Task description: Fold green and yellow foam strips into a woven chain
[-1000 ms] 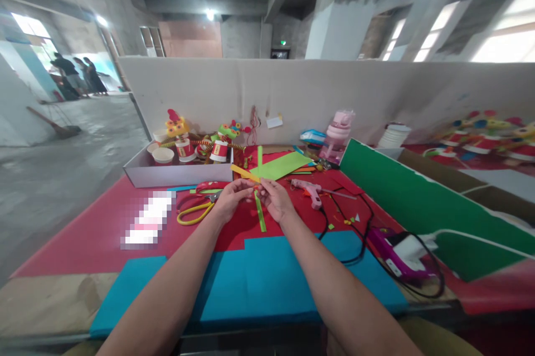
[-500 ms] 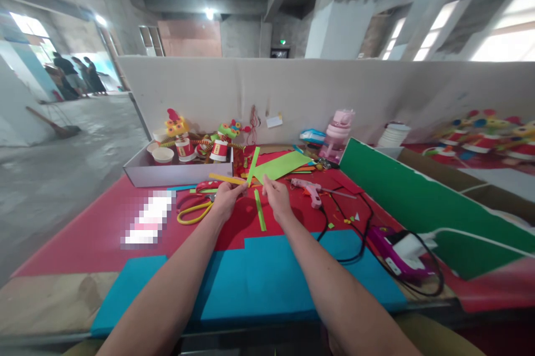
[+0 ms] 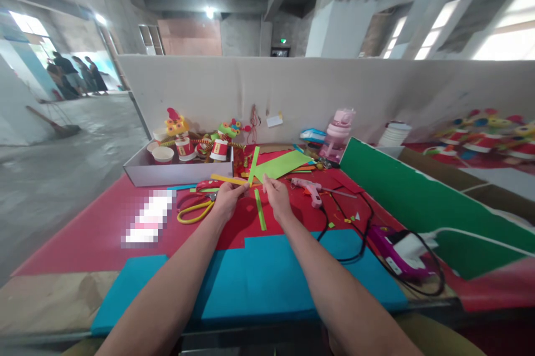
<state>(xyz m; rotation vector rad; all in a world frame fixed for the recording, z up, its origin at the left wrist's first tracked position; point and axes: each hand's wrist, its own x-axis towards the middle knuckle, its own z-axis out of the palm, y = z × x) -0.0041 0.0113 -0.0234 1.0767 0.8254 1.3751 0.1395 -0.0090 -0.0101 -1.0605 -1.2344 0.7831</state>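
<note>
My left hand pinches a yellow-orange paper strip and a light green paper strip, which meet at an angle by the fingertips. Just to the right, my right hand is closed, its fingers curled and the index fingertip upward. Whatever its fingers hold, if anything, is hidden. Between the hands a second green strip lies on the red table cover. Yellow-handled scissors rest left of my left hand. A wide green paper sheet lies beyond the hands.
A pink glue gun lies right of my hands, its black cable running to a purple power unit. Blue sheets cover the front edge. A white box of cups and paper figures stands back left; a green-sided box stands right.
Both hands stay nearly in place. The crossed strips have shifted very slightly at the left fingertips.
</note>
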